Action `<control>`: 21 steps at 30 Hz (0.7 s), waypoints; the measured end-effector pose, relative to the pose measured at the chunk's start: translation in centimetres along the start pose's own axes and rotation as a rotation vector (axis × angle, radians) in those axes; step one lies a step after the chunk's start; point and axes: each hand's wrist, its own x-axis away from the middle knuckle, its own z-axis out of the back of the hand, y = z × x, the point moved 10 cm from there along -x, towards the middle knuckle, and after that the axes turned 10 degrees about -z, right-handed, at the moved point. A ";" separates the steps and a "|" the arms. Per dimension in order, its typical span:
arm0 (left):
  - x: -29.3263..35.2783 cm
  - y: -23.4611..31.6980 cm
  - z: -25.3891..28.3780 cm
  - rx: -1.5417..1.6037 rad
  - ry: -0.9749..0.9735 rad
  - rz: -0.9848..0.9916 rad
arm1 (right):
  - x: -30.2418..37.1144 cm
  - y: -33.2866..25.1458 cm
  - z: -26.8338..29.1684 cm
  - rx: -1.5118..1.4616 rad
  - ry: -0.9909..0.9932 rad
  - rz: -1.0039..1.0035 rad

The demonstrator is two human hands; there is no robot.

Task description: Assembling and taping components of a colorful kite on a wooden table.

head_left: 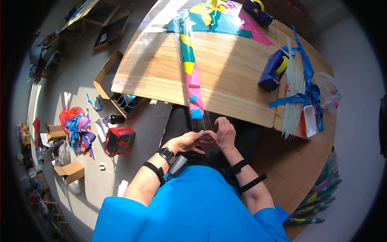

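Note:
A long clear plastic sleeve (179, 52) lies from the table's far side over its near edge toward my lap. Inside it is a narrow folded strip of printed fabric (194, 78) in green, yellow and pink, with blue pieces near its close end; it looks like a folded kite. At the sleeve's near end my left hand (191, 141) is closed, its fingers reaching toward the right. Beside it, my right hand (225, 134) pinches the same end, with thumb and fingers bent. My hands meet there, and partly hide the plastic between them.
On the wooden table (234, 84) lie a printed fabric sheet (223, 20), a blue tape dispenser (274, 70), thin white rods (294, 88), blue ribbon (310, 88) and a red-and-white container (309, 121). Another dispenser (258, 12) stands behind. Cardboard boxes (105, 74) and a red bag (119, 141) stand on the floor.

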 end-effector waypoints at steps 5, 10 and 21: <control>-0.5 -0.8 0.2 0.098 -0.076 -0.030 | 0.5 1.1 -1.0 -0.087 -0.021 -0.087; -0.2 -1.1 -0.2 0.138 -0.138 -0.039 | 0.4 2.2 -1.5 -0.125 -0.043 -0.230; 1.0 -1.0 1.5 -0.056 0.123 -0.050 | 0.8 2.2 -3.8 -0.086 -0.443 -0.266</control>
